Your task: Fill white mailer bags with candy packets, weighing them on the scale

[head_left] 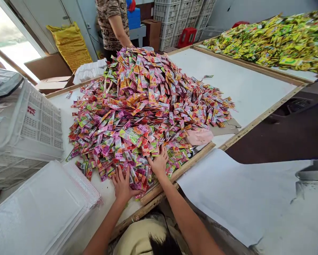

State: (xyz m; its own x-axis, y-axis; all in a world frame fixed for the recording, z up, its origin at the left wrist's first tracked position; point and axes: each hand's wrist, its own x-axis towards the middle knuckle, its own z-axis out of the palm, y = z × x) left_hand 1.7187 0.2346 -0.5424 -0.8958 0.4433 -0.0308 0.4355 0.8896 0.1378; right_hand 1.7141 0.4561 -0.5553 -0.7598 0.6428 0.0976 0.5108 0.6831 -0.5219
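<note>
"How many heaps of packets?"
"Two: one pink heap [148,102] in the middle, one yellow-green heap [275,42] far right. The packets in them are too many to count."
"Any lying apart?"
"Two that I can see: a loose packet [208,76] far right of the pink heap's peak, and a stray packet [69,95] at its left."
"Hands in the heap at the near side?"
"Two, one left hand [123,184] and one right hand [159,163]."
"Cardboard boxes?"
"Two: an open box [54,79] far left, a brown box [152,34] farther back."
"Co-workers?"
"One person [112,24], far side."
</note>
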